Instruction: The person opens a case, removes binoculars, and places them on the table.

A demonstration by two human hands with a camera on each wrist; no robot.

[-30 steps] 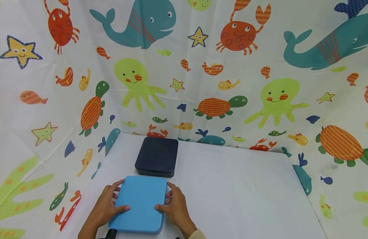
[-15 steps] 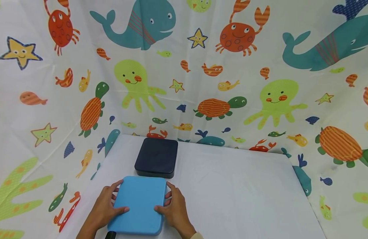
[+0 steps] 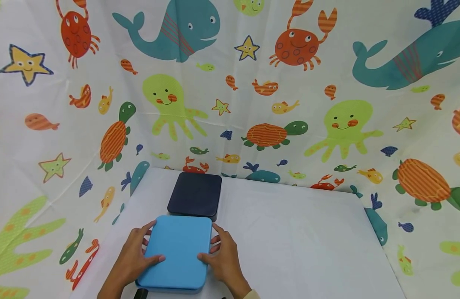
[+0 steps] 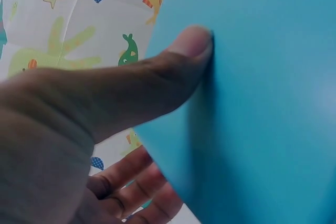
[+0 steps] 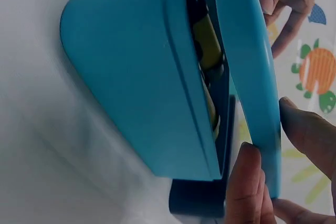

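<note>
A light blue square lid [image 3: 177, 251] is raised off its blue box [image 5: 126, 72], leaving a gap all along the side seen in the right wrist view. Through that gap a yellow item [image 5: 209, 40] and some dark shapes show, their kind unclear. My left hand [image 3: 130, 259] grips the lid's left side, thumb flat on top and fingers at the edge. On the opposite side my right hand [image 3: 225, 255] pinches the lid, with the thumb on the top face and fingers along the rim. In the left wrist view the lid hides the box.
Just behind the blue box stands a dark navy square box [image 3: 195, 194] on the white table [image 3: 289, 241]. A curtain [image 3: 230, 95] printed with sea animals hangs at the back and sides. A small black object [image 3: 141, 294] shows at the bottom edge.
Both hands have lifted the lid up from the box, so it overlaps the navy box's front edge in the head view. Earlier the lid lay on the box.
</note>
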